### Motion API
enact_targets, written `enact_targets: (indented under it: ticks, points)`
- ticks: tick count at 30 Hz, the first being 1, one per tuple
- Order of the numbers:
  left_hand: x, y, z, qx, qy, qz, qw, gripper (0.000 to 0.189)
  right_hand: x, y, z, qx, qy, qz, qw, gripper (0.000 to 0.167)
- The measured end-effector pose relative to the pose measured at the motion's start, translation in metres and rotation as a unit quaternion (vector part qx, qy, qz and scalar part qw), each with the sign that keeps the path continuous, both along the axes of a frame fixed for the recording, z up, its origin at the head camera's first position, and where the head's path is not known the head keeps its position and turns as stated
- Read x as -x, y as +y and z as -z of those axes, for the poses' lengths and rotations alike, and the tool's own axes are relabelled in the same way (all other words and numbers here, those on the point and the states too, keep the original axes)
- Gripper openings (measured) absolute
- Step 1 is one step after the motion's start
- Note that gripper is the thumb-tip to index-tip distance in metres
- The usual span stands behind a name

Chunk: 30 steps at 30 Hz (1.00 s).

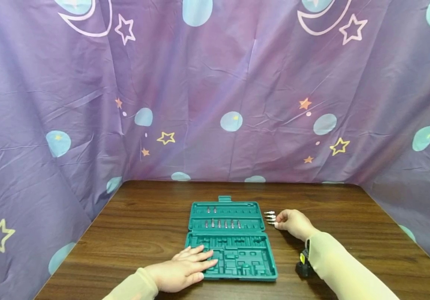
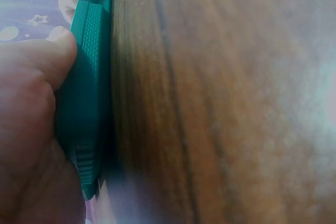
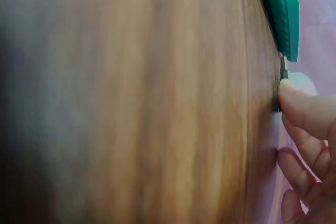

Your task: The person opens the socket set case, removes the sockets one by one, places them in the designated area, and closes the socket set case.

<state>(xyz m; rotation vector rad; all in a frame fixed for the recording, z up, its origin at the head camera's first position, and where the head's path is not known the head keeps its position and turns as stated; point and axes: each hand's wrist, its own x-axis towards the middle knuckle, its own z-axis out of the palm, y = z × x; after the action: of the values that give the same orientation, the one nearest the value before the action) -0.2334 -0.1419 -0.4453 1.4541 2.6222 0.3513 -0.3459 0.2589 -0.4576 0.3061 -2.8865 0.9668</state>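
A green plastic bit case [image 1: 231, 273] lies unfolded on the table, with several screwdriver bits [image 1: 219, 224] standing in its far half. My left hand [image 1: 181, 268] rests on the left side of the near half, fingers straight and spread. The left wrist view shows its thumb [image 2: 63, 51] along the case's edge. Right of the case, a few silver screwdriver bits [image 1: 269, 216] lie on the wood. My right hand [image 1: 295, 223] pinches the nearest of them between thumb and fingers; its tip [image 3: 283, 66] shows past the thumb in the right wrist view.
The dark wooden table [image 1: 140, 225] extends around the case on all sides. Behind it and at both sides hangs a purple curtain [image 1: 200, 83] with stars and moons. A black device [image 1: 304, 264] is strapped at the right wrist.
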Motion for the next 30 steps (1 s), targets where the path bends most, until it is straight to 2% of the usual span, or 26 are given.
enact_targets:
  ticks: [12,20,22,26,29,30]
  points:
    - [0.000,0.000,0.001,0.001,0.013,-0.001,0.9999,0.047,0.001,-0.005,-0.002,-0.002,0.015,-0.001,0.9999,0.018]
    - [0.001,0.000,0.000,0.001,0.002,-0.001,1.0000,0.047,0.001,-0.003,-0.009,0.022,0.013,-0.016,0.9995,0.020]
    - [0.001,0.000,0.001,0.002,0.003,0.000,1.0000,0.047,0.003,-0.004,-0.014,0.034,0.013,-0.023,0.9991,0.020]
    - [0.001,0.000,0.001,0.004,0.010,0.000,0.9999,0.047,0.010,-0.015,-0.029,0.064,0.045,-0.043,0.9960,0.020]
    - [0.001,0.001,0.000,0.006,0.007,0.002,1.0000,0.047,0.014,-0.035,-0.042,0.103,0.038,-0.034,0.9934,0.021]
    - [0.001,0.001,0.000,0.005,0.000,0.002,1.0000,0.047,0.015,-0.044,-0.046,0.114,0.023,-0.023,0.9929,0.022]
